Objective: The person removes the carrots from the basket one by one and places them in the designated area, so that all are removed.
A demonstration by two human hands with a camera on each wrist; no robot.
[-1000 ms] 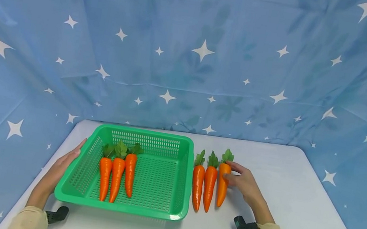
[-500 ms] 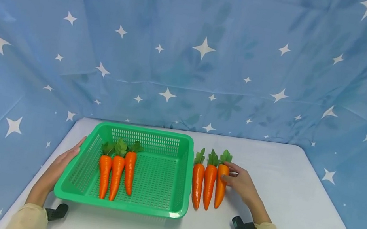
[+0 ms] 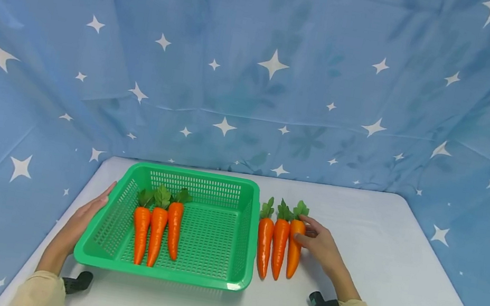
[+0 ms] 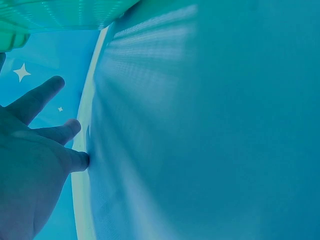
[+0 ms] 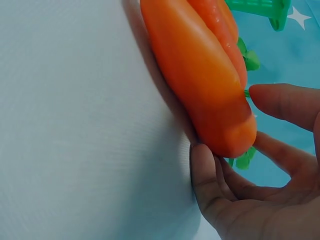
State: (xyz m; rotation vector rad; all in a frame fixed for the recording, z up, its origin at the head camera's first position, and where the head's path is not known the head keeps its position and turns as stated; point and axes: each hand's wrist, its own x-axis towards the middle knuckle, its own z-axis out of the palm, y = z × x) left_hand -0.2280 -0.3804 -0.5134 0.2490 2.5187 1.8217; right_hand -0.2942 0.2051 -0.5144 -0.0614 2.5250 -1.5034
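A green plastic basket (image 3: 160, 274) stands on the white table, with three leafy carrots (image 3: 157, 230) lying side by side at its left. My left hand (image 3: 80, 220) lies along the basket's left outer side, fingers extended; the left wrist view shows them spread just below the basket wall. To the right of the basket, three more carrots form a row. My right hand (image 3: 322, 246) holds the rightmost carrot (image 3: 293, 259) near its leafy end, thumb on one side and fingers on the other. In the right wrist view, the fingertips (image 5: 202, 155) reach under the carrot's thick end.
Two other carrots (image 3: 263, 244) lie between the basket's right wall and the held one, tips toward the front. A blue star-patterned cloth (image 3: 258, 69) hangs behind and beside the white table (image 3: 382, 260). Each wrist wears a black camera (image 3: 324, 303).
The rightmost carrot has shifted slightly left with my right hand, closer to its neighbour, and its tip has swung a little forward. My left hand and the basket hold their places.
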